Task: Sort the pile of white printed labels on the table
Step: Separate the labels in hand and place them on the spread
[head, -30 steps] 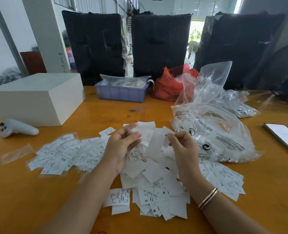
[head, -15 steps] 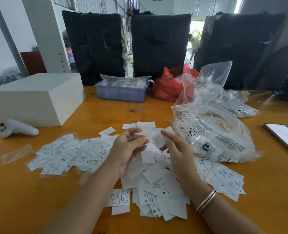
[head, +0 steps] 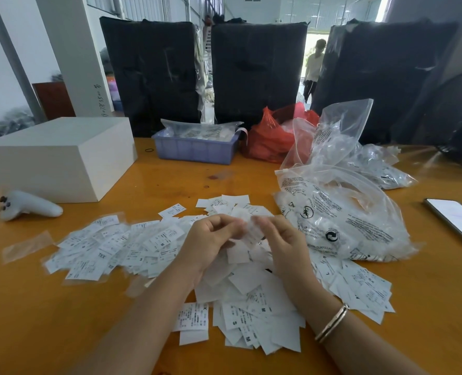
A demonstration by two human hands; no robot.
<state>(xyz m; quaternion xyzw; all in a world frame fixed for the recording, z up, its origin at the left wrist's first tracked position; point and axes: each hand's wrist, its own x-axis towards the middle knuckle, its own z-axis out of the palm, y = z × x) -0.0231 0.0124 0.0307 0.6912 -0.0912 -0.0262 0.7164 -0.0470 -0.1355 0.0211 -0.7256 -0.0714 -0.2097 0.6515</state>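
Both hands are now meeting above the middle of the table (head: 251, 171), the left hand (head: 210, 244) and right hand (head: 281, 244) having closed in from a wider spread a second ago, fingers curling around one blurred label (head: 252, 231) between them. The pile of labels (head: 251, 299) is lying beneath them toward the near edge, so a single piece is probably being read for its size.

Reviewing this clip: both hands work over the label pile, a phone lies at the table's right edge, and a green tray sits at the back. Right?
Not quite: the head view shows the tray is blue-purple, not green. The hands, label pile and phone are as stated.
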